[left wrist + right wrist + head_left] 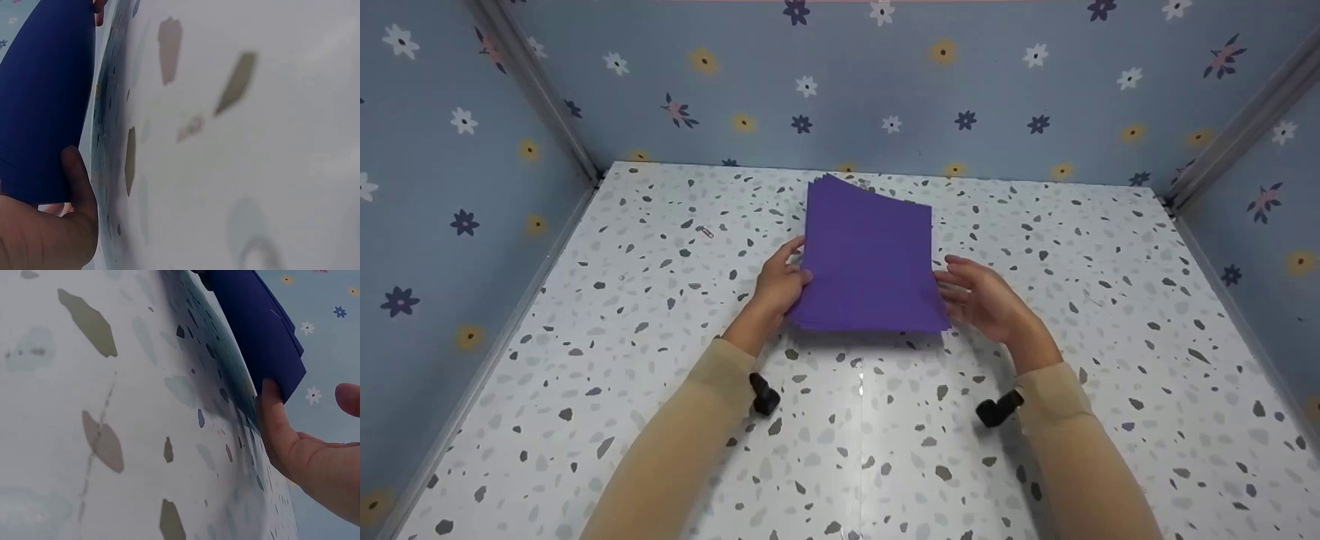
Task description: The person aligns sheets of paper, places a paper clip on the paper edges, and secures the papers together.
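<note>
A stack of purple sheets (870, 259), its edges slightly fanned at the top left corner and bottom left, is raised above the tabletop with a shadow under its near edge. My left hand (780, 285) grips the stack's left edge, thumb on top and the other fingers partly hidden behind it. At the right edge is my right hand (986, 304), its fingers extended against the sheets. The right wrist view shows the fingertips touching the stack (253, 326) while the thumb (349, 398) stands apart from it.
A small paper clip (707, 232) lies at the back left of the white speckled table (840, 450). Blue flowered panels (870, 90) rise behind and on both sides. A black wrist device (765, 396) is on the left sleeve, another (999, 409) on the right.
</note>
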### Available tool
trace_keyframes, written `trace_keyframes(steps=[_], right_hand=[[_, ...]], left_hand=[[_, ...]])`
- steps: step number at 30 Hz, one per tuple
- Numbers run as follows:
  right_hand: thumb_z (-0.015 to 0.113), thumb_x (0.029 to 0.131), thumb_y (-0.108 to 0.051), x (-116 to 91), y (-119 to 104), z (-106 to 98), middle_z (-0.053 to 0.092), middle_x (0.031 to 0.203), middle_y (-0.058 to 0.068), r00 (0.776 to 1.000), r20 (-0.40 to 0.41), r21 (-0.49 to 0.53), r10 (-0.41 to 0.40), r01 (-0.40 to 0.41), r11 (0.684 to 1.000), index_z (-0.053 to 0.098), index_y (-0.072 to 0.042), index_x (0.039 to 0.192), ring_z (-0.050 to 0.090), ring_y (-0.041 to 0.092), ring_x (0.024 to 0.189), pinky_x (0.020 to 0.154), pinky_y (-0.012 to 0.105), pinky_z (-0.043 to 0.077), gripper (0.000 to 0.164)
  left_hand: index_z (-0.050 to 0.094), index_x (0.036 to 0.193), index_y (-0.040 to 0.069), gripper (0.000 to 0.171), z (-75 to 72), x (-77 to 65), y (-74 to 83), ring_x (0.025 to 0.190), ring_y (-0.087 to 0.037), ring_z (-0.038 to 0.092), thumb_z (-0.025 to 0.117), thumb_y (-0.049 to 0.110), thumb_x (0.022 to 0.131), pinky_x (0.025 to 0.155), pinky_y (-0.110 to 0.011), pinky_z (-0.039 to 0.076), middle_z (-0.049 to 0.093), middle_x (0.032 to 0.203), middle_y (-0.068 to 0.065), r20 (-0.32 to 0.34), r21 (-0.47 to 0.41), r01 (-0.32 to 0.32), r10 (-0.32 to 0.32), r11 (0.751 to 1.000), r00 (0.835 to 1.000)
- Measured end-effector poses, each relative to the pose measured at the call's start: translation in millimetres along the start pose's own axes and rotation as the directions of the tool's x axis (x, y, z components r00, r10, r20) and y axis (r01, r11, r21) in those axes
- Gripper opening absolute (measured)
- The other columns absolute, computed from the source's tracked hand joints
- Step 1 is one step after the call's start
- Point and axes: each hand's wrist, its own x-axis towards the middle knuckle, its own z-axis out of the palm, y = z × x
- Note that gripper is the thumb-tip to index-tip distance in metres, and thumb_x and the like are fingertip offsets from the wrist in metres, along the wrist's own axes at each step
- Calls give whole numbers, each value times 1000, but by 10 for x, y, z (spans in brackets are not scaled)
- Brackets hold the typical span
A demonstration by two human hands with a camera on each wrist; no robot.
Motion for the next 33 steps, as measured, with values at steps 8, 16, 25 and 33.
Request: trace_keyframes(steps=[8, 16, 25, 33], right_hand=[[42, 114, -21, 9, 13, 56, 28, 168, 19, 999, -27, 13, -30, 30, 999, 12, -8, 171, 33, 33, 155, 125, 42, 33, 65], [42, 113, -20, 28, 34, 81, 34, 165, 16, 998, -41, -2, -47, 47, 999, 16, -10, 171, 40, 30, 149, 110, 33, 42, 64], [45, 113, -19, 28, 35, 92, 40, 159, 16, 995, -70, 14, -70, 71, 997, 21, -11, 170, 47, 28, 141, 109, 33, 46, 63], [49, 112, -20, 31, 40, 142, 35, 167, 15, 990, -106, -22, -91, 89, 996, 20, -14, 171, 43, 29, 148, 120, 41, 38, 66]], left_hand=[[45, 163, 26, 66, 30, -24, 13, 86, -17, 58, 56, -1, 104, 77, -31, 49, 63, 100, -5, 4, -4, -26, 26, 1000, 1000], [46, 162, 28, 67, 62, -62, 33, 75, -15, 51, 57, -1, 103, 70, -30, 43, 51, 78, 2, -5, 1, -56, 56, 998, 998], [47, 162, 27, 67, 79, -86, 38, 69, -13, 47, 57, -3, 102, 65, -28, 41, 48, 74, 3, -19, 11, -95, 95, 995, 995], [47, 162, 24, 66, 81, -91, 31, 67, -12, 45, 59, -2, 103, 64, -27, 40, 45, 74, 3, -34, 14, -125, 125, 992, 992]])
